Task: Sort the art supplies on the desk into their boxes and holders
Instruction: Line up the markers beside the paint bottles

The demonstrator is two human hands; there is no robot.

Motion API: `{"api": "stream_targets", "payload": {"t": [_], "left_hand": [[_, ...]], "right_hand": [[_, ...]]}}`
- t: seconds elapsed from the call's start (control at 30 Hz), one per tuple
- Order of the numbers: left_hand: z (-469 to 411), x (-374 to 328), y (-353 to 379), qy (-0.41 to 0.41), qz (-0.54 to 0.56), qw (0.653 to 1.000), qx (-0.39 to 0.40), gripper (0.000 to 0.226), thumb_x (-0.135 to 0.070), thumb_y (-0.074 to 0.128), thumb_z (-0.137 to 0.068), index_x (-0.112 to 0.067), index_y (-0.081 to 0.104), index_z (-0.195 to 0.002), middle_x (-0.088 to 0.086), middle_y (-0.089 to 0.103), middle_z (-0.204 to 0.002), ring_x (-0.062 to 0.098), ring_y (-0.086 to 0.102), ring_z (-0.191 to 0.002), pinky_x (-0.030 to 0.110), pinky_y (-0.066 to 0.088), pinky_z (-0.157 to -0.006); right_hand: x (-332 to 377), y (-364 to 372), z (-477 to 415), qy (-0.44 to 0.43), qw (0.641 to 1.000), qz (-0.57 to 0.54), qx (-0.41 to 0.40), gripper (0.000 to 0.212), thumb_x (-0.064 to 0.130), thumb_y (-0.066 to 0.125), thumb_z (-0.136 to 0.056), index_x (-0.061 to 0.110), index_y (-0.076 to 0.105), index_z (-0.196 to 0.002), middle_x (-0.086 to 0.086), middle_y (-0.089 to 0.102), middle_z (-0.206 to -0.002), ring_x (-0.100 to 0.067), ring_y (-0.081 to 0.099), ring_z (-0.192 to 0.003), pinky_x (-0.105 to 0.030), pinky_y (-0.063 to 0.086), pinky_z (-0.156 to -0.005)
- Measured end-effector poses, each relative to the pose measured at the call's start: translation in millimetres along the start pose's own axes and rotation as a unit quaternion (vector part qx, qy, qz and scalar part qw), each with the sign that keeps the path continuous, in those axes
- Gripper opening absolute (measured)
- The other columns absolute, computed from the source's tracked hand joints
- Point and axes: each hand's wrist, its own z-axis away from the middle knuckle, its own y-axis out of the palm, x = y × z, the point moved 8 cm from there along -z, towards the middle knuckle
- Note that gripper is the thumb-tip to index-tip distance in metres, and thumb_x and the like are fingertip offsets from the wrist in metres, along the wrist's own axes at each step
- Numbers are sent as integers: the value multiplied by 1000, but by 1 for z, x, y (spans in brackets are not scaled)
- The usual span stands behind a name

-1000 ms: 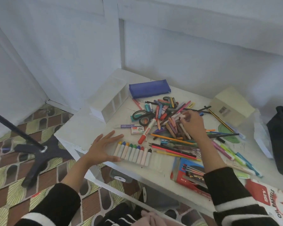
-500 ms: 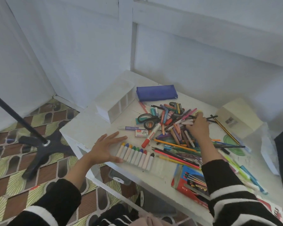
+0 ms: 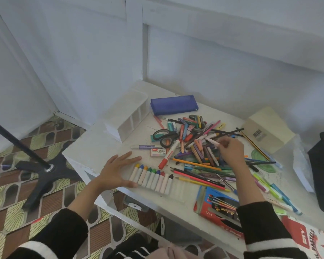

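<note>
**Clerk:** Entry one. Step in hand?

**Checker:** Refilling the clear plastic tray of paper-wrapped oil pastels [image 3: 153, 177] at the front edge of the white desk [image 3: 94, 146]. There is a row of sticks at its left and bare slots at its right. The left hand [image 3: 118, 171] lies flat with fingers spread, touching the tray's left end. The right hand [image 3: 230, 150] is over the loose heap of pencils, pens and pastels [image 3: 196, 146], pinching a pale pink pastel stick [image 3: 212, 142] at thumb and fingertips.

**Clerk:** Next move calls for?

**Checker:** Likely carrying that stick to the first bare slot beside the black-tipped one and laying it parallel, with the left hand bracing the tray.

**Clerk:** Legible writing?

**Checker:**
- Small pale box [image 3: 158, 152]: "STAPLES".
- Red-and-blue coloured-pencil carton [image 3: 219, 208]: "P-120".
- Red-and-white carton [image 3: 307, 240], lower right: "OIL PASTELS".
- Cream cardboard box [image 3: 266, 129]: barcode, digits too small to read.
</note>
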Motion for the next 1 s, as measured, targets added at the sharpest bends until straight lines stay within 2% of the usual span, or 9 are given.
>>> {"api": "stream_targets", "payload": {"t": [0.1, 0.17, 0.3, 0.47, 0.6, 0.67, 0.77, 0.9, 1.0], "left_hand": [[-1, 1, -1, 4, -4, 1000, -5, 100, -94, 57, -33, -69, 29, -126, -32, 11, -146, 20, 0, -144, 46, 6, -116], [-1, 1, 0, 4, -7, 1000, -4, 102, -94, 56, -33, -67, 29, -127, -31, 11, -146, 21, 0, -144, 47, 6, -116], [-1, 1, 0, 6, -8, 1000, -5, 98, -93, 57, -35, -71, 28, -126, -31, 11, -146, 22, 0, -144, 48, 7, -116], [-1, 0, 0, 5, -8, 1000, -6, 92, -93, 57, -36, -76, 27, -121, -32, 10, -146, 22, 1, -144, 49, 7, -116], [1, -5, -1, 1, -8, 1000, -7, 102, -94, 55, -33, -66, 29, -128, -31, 10, -145, 22, 0, -144, 48, 6, -115], [2, -6, -2, 0, -6, 1000, -5, 103, -95, 55, -32, -65, 28, -128, -31, 10, -145, 22, 0, -144, 49, 6, -115], [3, -7, -2, -1, -4, 1000, -5, 104, -95, 55, -32, -65, 29, -128, -31, 10, -145, 22, 0, -144, 49, 7, -115], [5, -15, -3, 7, -2, 1000, -7, 103, -97, 51, -30, -65, 28, -125, -29, 11, -144, 19, 2, -143, 42, 4, -116], [7, -18, -4, 10, -6, 1000, -8, 106, -98, 48, -29, -62, 28, -126, -27, 11, -144, 19, 2, -143, 41, 3, -116]], "right_hand": [[14, -4, 27, 34, 984, -169, 52, 12, 14, 68, -85, 12, 69, -96, 3, 67, -83, -6, 60, -75, -16, 41, -66], [25, -1, 46, 40, 963, -248, 94, 14, 17, 69, -85, 13, 68, -98, 5, 70, -85, -2, 63, -76, -18, 47, -69], [45, 11, 81, 24, 966, -226, 125, 10, 12, 65, -87, 12, 64, -97, -3, 69, -86, -2, 63, -61, -13, 48, -55], [69, 41, 127, 1, 945, -267, 190, 19, 4, 65, -85, 17, 57, -96, -6, 63, -86, -8, 63, -56, -17, 49, -51], [75, 58, 143, -79, 951, -191, 229, 30, 7, 67, -85, 29, 58, -104, 5, 64, -85, -6, 63, -67, -19, 54, -64], [79, 62, 146, -140, 954, -139, 224, 26, 5, 67, -84, 26, 64, -99, 13, 62, -85, -1, 59, -75, -13, 50, -68], [86, 69, 151, -224, 942, -83, 235, 21, 2, 65, -84, 16, 72, -98, 8, 59, -95, 3, 54, -77, -9, 43, -71], [91, 78, 154, -255, 935, -23, 247, 22, 6, 58, -90, 17, 73, -102, 6, 58, -111, -4, 53, -96, -17, 44, -86], [90, 78, 153, -261, 938, -12, 230, 22, 5, 59, -89, 18, 74, -99, 5, 58, -112, -6, 53, -97, -22, 47, -86]]}}
